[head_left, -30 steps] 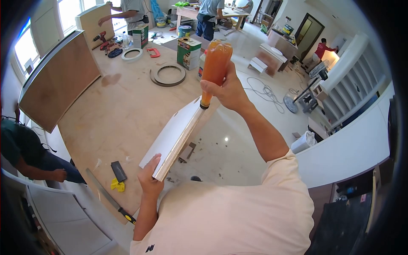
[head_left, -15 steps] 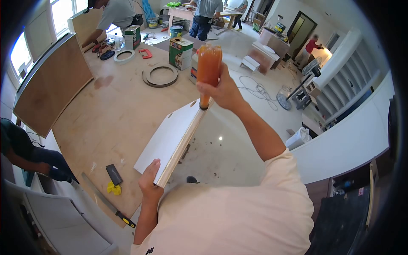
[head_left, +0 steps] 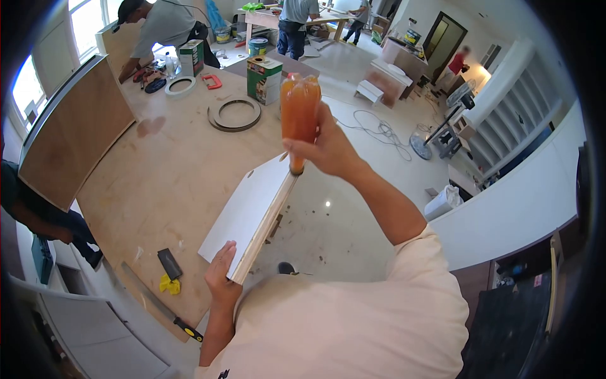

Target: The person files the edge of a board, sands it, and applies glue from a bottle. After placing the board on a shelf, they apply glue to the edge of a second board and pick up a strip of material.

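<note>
My right hand [head_left: 331, 144] is closed around a clear plastic bottle [head_left: 300, 112] of orange-brown liquid, probably glue, turned upside down. Its dark-tipped neck meets the edge of a white board [head_left: 243, 205] near the far end. The board's raw, light edge faces right, and round holes show close to its far end. My left hand [head_left: 223, 270] grips the near end, its fingers lying on the white face and its thumb hidden. To the left on the worktable [head_left: 158, 189] lie a dark block [head_left: 169, 263], a yellow cloth [head_left: 170, 284] and a handsaw [head_left: 161, 303].
Farther back on the table are a coil of edging strip [head_left: 235, 115], a green-and-white can [head_left: 264, 80], a roll of tape [head_left: 180, 86] and a red clamp [head_left: 211, 81]. A curved wooden panel [head_left: 79, 129] stands at left. Several people work around the room; a fan [head_left: 421, 145] stands right.
My right hand and the inverted bottle have shifted toward me and slightly left, the tip following the board's edge. My left hand still holds the near end.
</note>
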Demonstrator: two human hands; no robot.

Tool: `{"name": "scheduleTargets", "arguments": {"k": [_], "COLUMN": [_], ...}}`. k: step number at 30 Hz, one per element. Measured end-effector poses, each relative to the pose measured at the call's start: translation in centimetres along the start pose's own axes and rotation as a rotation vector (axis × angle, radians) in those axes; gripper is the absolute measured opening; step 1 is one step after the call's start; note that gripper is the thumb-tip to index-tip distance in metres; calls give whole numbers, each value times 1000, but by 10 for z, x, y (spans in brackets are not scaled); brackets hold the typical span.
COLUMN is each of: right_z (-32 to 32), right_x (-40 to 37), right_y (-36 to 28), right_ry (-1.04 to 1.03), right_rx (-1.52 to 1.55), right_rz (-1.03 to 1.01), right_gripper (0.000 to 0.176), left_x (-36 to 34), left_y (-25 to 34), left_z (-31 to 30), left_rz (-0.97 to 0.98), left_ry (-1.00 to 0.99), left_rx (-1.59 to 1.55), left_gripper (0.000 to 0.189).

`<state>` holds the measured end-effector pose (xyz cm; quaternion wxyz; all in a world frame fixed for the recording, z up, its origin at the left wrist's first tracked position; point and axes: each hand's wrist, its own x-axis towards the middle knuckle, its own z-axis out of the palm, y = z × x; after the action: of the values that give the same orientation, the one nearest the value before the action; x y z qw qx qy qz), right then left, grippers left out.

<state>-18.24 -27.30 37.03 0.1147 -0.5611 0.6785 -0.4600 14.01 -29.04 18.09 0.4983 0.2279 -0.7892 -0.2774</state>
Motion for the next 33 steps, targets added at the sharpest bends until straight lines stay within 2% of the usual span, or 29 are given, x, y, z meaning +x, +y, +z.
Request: {"name": "scheduleTargets", "arguments": {"k": [2,3,5,9,12,16,20,21,24,25,27,29,32,33], "right_z": [-14,-15,-10,5,-8,-13,4,1,-18,-23,-20,-10,-2,-6], "right_x": [17,24,20,-4,18,24,-5,-1,30,37,32,17,2,6], "right_y": [9,17,27,-9,14,26,-11,-4,21,29,38,22,1,6], "right_ry": [66,97,94,-44,36,112,-46,-40,50,70,78,33,-52,-47], "right_rx": [-129,4,41,0,-271,-55,60,-76,-234,-117,-48,43,-20,-95], "right_rz": [85,40,-5,-97,46,-13,-36,-49,118,146,65,3,-44,11], "right_gripper": [87,87,90,93,90,88,87,89,89,90,88,92,82,85], "left_x": [0,0,0,-1,-2,-3,-3,-3,-3,-4,-4,-3,-4,-4], "left_y": [0,2,1,0,3,1,1,0,2,4,7,6,2,2], "left_z": [0,1,2,1,1,2,1,0,1,2,1,3,2,1], "left_rz": [12,25,43,31,37,62,6,6,38,51,52,33,7,9], "left_ry": [-8,-14,-18,-19,-29,-41,-34,-40,-52,-54,-61,-55,-47,-46], "left_rx": [-2,-2,4,20,13,19,12,9,12,16,27,23,2,-2], "left_gripper": [41,41,42,42,43,43,44,44,46,46,46,46,45,45]}}
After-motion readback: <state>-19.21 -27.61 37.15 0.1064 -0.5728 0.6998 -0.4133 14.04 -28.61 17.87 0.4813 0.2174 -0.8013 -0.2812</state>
